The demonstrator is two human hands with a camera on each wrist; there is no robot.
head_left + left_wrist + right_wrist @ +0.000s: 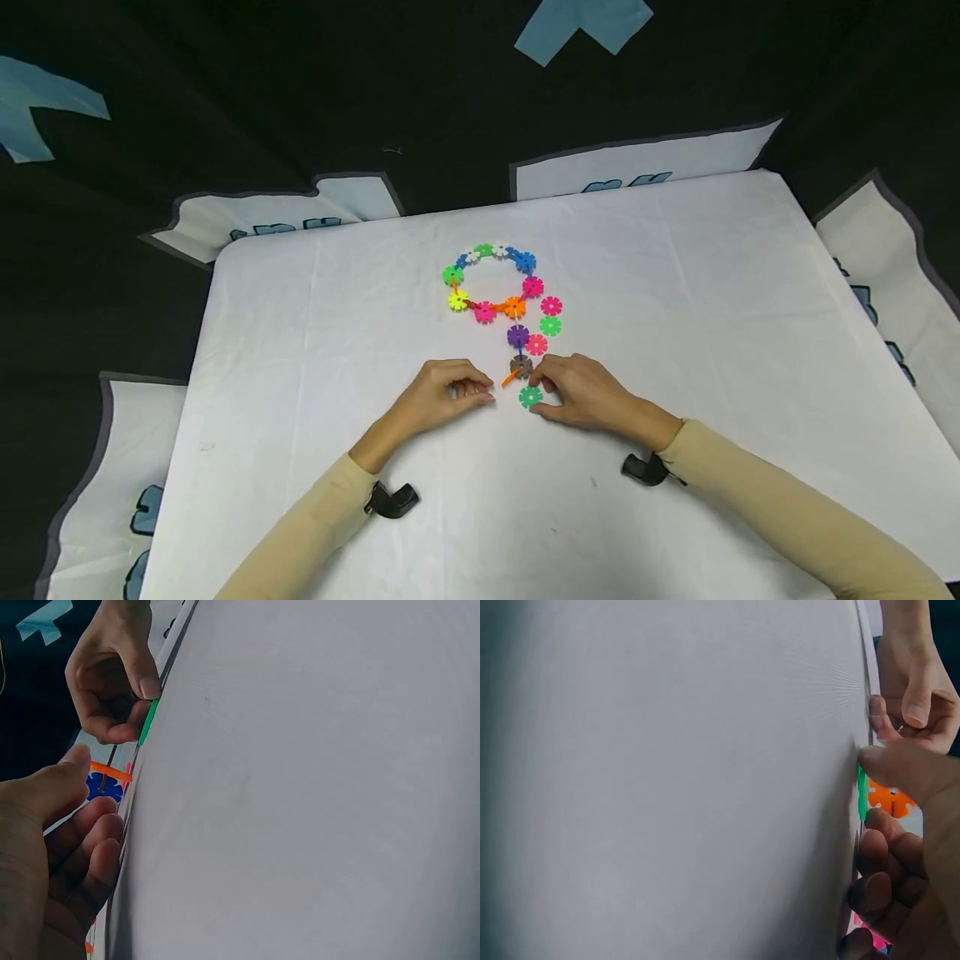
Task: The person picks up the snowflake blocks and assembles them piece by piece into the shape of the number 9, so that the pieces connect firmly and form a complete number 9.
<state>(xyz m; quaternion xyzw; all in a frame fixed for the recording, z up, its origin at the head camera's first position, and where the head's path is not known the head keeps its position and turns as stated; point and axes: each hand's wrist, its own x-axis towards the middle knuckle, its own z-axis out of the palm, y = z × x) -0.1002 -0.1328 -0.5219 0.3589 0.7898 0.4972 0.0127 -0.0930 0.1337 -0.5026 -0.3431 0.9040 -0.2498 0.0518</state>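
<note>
In the head view, my right hand [588, 392] pinches a teal-green interlocking disc [531, 397] by its edge between thumb and index finger. The disc shows edge-on in the left wrist view. My left hand [444, 396] holds nothing; its fingers bend loosely, with the thumb apart from them. Between the hands, an orange disc [510, 377] stands slotted into a brown disc [521, 366]. That pair ends a short chain, running through a purple disc [517, 336] up to a ring of joined discs, including an orange one [514, 307].
Loose discs lie right of the chain: a pink one [551, 306], a light green one [551, 326] and a coral-pink one [536, 344]. A white cloth covers the table [675, 317]. Dark hanging fabric [450, 100] stands behind it.
</note>
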